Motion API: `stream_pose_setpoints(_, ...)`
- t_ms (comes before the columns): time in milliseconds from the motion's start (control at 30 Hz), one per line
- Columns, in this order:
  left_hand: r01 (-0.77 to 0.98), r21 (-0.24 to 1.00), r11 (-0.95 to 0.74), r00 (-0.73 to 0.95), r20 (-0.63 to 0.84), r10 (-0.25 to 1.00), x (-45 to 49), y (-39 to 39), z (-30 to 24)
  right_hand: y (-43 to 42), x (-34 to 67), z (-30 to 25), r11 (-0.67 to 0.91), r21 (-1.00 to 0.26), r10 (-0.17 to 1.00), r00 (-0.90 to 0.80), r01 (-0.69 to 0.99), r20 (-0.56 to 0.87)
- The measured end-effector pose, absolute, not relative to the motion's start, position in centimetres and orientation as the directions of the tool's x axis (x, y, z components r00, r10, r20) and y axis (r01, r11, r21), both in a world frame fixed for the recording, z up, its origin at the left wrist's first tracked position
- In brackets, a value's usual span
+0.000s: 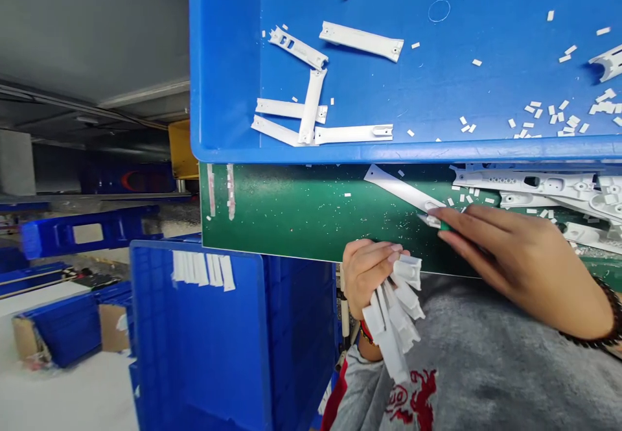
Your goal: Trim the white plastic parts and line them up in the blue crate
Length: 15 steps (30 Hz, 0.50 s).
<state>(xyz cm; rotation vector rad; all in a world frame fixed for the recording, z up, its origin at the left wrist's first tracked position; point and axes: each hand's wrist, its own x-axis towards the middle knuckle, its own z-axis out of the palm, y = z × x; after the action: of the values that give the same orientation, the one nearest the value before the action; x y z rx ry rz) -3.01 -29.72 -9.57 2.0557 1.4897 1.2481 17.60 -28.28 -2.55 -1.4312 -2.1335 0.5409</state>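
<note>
My left hand (369, 275) is at the near edge of a green speckled work mat (291, 220), gripping a bunch of white plastic strips (391, 314) that hang down and fan out. My right hand (505, 256) reaches in from the right and pinches a small green-handled tool (444, 225). Its fingertips are at the end of a long white plastic strip (401, 188) lying on the mat. The tool's blade is mostly hidden by my fingers.
A blue plastic tray (389, 152) beyond the mat holds white plastic parts and several small offcuts. More white parts (529, 183) lie on the mat at right. A blue crate (194, 340) with white strips on its rim stands lower left, above a floor with stacked crates.
</note>
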Motion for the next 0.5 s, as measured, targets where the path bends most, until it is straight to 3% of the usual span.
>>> stream_pose_setpoints(100,0.585,0.611,-0.533,0.02,0.647,0.762,-1.8,-28.7,-8.6,-28.0,17.5,-2.5,0.335,-0.659,0.941,-0.278,0.673,0.195)
stream_pose_setpoints(300,0.556,0.587,-0.589,0.063,0.677,0.733,-1.6,-28.0,-8.0,-28.0,16.5,-1.5,0.411,-0.743,0.892,-0.4,0.528,0.209)
stream_pose_setpoints(500,0.532,0.583,-0.614,0.062,0.696,0.715,-1.9,-28.2,-8.5,-27.8,15.9,-1.6,0.46,-0.664,0.877,-0.417,0.589,0.238)
